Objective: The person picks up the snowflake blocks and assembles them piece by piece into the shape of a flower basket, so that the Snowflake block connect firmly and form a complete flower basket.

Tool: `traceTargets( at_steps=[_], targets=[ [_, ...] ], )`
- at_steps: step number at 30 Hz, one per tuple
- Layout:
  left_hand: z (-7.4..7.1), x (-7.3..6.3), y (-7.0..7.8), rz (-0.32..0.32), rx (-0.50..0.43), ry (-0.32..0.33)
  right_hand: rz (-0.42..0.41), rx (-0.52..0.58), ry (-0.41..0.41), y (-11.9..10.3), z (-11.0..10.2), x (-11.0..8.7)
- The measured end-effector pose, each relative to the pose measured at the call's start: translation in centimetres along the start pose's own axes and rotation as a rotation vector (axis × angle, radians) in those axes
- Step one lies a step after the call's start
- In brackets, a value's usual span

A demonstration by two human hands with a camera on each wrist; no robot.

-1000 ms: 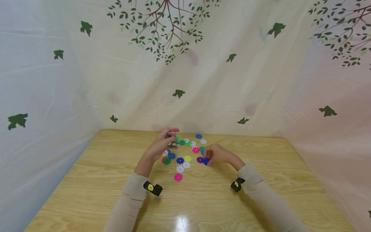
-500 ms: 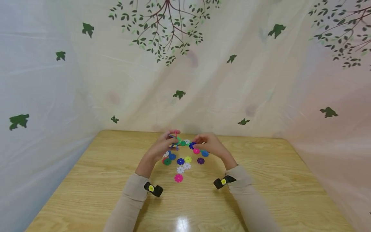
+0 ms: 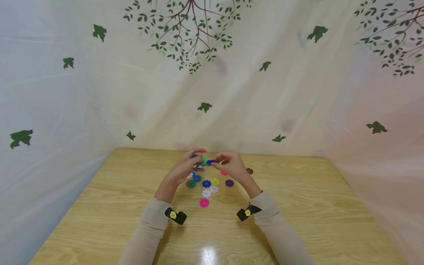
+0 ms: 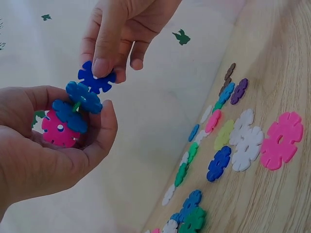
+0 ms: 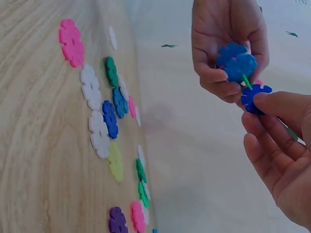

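My left hand [image 3: 180, 169] holds a cluster of joined plastic snowflake discs [image 4: 70, 114] above the far part of the table. In the left wrist view, blue discs [image 4: 83, 98] and a pink disc [image 4: 54, 131] show inside the curled fingers; part of the cluster is hidden by the palm. Between thumb and fingers, my right hand [image 3: 233, 167] pinches a dark blue snowflake disc [image 5: 248, 98]. That disc meets the cluster's edge, near a green piece [image 5: 247, 81]; whether their slots interlock I cannot tell.
Loose snowflake discs lie scattered below the hands on the wooden table [image 3: 132, 217]: pink [image 3: 204, 202], white [image 3: 206, 193], yellow [image 3: 215, 182], purple [image 3: 229, 183], green [image 3: 191, 183] and brown [image 3: 250, 171] among them. A printed curtain [image 3: 159, 110] hangs behind the table.
My right hand has lifted the dark blue disc from the right side of the pile and carried it left to the cluster. The left hand has stayed almost still.
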State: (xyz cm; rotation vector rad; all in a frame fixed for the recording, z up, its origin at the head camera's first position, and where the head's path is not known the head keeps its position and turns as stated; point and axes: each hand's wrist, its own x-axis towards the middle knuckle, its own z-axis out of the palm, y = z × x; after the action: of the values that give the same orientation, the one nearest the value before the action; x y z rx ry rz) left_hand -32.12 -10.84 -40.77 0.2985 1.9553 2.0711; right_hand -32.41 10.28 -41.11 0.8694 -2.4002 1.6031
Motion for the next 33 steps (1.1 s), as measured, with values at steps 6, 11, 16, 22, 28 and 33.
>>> traceTargets(
  at_steps=[6,11,16,22,28,33],
  targets=[
    [0.8,-0.2,0.2,-0.013,-0.066,0.025,-0.044,0.006,0.089,-0.1,0.7,-0.3],
    [1.7,-0.1,0.0,-0.002,-0.117,0.05,-0.098,-0.002,0.165,0.0,1.1,-0.5],
    [2.2,-0.3,0.0,0.016,-0.134,0.035,-0.131,-0.016,0.213,0.0,1.3,-0.5],
    [1.6,-0.6,0.6,0.036,-0.125,-0.033,-0.125,0.065,0.148,-0.6,0.6,-0.4],
    [1.3,-0.9,1.1,0.09,-0.148,0.046,-0.102,0.172,0.026,-1.0,-0.4,-0.4],
    [1.9,-0.6,0.9,0.103,-0.173,0.102,-0.117,0.17,0.02,-0.8,-0.1,-0.3]
  ],
)
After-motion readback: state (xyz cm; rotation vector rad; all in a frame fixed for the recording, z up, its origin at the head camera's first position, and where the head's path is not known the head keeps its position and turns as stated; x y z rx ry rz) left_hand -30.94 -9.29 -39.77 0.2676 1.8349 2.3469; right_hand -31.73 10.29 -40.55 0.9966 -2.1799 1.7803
